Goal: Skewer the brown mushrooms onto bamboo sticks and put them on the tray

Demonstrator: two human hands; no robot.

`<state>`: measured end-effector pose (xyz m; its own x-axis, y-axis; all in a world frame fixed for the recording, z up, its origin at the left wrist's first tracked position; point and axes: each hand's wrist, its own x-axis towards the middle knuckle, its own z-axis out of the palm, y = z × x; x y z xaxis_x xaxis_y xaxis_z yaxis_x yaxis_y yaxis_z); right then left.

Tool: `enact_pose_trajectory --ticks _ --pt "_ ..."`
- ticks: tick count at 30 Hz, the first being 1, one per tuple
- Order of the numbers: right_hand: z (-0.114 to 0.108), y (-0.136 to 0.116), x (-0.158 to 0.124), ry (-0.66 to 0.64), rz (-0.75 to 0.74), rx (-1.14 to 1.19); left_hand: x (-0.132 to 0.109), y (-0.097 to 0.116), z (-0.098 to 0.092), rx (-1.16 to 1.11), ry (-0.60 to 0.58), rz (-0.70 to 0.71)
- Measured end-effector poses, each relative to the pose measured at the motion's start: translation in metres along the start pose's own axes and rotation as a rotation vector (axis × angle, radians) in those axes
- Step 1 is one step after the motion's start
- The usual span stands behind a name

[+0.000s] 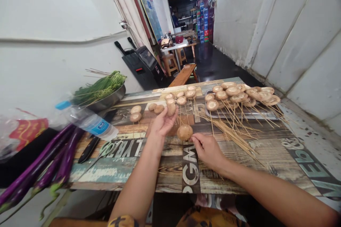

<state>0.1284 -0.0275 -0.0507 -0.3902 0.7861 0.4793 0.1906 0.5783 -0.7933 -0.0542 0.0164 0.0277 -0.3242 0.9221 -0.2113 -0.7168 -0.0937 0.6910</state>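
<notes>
My left hand reaches out over the table, its fingers closed around a mushroom cap from the loose mushrooms lying there. My right hand is closed in a pinch on a thin bamboo skewer with one mushroom threaded on its tip, held just above the patterned tabletop. A heap of bare bamboo skewers lies to the right of that mushroom. Behind it, a metal tray carries several finished mushroom skewers.
At the left edge lie purple eggplants, a plastic water bottle, a black-handled knife and a metal bowl of green chives. White walls flank the table; beyond it stand a wooden bench and stools.
</notes>
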Motion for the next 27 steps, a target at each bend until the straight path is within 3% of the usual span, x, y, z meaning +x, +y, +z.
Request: enact_pose_trajectory --ticks 14,27 --pt "-0.004 -0.002 0.004 0.007 0.063 0.084 0.002 -0.009 -0.004 0.127 -0.058 0.069" --pt "0.0 0.005 0.006 0.038 0.04 -0.081 -0.001 -0.018 0.0 0.067 -0.048 0.014"
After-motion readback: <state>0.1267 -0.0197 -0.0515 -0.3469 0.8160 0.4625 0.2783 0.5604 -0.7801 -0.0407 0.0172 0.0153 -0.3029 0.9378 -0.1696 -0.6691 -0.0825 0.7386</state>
